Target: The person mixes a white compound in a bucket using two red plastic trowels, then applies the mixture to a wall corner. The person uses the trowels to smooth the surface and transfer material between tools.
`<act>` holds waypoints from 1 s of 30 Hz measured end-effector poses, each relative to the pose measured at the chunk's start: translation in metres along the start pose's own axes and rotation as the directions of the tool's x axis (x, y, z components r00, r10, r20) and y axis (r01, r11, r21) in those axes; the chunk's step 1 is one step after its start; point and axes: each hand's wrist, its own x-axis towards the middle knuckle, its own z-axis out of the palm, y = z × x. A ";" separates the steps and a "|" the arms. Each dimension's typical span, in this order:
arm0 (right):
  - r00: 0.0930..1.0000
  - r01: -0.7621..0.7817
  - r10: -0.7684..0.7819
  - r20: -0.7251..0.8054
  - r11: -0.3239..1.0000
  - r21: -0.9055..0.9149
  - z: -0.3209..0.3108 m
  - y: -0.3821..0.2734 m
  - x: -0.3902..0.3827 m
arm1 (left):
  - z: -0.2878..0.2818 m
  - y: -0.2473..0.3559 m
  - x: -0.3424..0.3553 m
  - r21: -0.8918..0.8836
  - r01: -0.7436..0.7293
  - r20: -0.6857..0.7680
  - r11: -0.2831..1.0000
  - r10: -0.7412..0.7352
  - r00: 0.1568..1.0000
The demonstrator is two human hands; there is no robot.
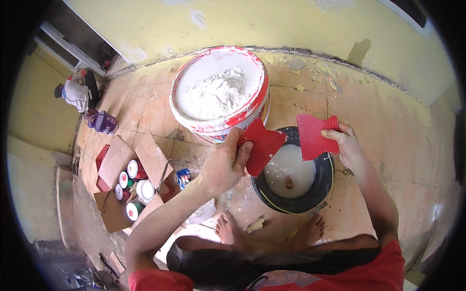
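L hand (224, 161) & R hand (347, 143): fingers partly hid. behind L scraper (263, 146) & R scraper (311, 137), which also cover bits of blk bucket (324, 180). Bucket btm hid. under milky liquid (297, 165); brownish spot (289, 182) unclear. Co-worker's (76, 95) hands too small to tell. Clutter (90, 280), btm L, blurry. Red shirt (383, 269) cut off btm.

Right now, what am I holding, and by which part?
Left hand: a red scraper, by its left side; right hand: a second scraper, by its right side.

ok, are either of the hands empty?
No, the left hand grips one red scraper and the right hand grips another red scraper.
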 end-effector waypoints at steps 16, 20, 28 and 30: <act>0.506 0.733 -0.296 0.810 -0.346 -0.585 0.203 -0.097 0.007 | -0.224 -0.018 0.084 0.127 0.084 -0.675 0.988 0.024 0.737; 0.561 0.710 -0.242 0.792 -0.351 -0.610 0.224 -0.077 0.023 | -0.217 -0.045 0.106 0.114 0.061 -0.681 0.992 0.033 0.732; 0.602 0.644 -0.362 0.712 -0.306 -0.701 0.280 -0.074 0.073 | -0.224 -0.074 0.118 0.133 0.042 -0.629 0.990 0.052 0.776; 0.674 0.595 -0.360 0.646 -0.255 -0.762 0.289 -0.083 0.089 | -0.231 -0.083 0.117 0.089 0.063 -0.629 0.994 0.007 0.777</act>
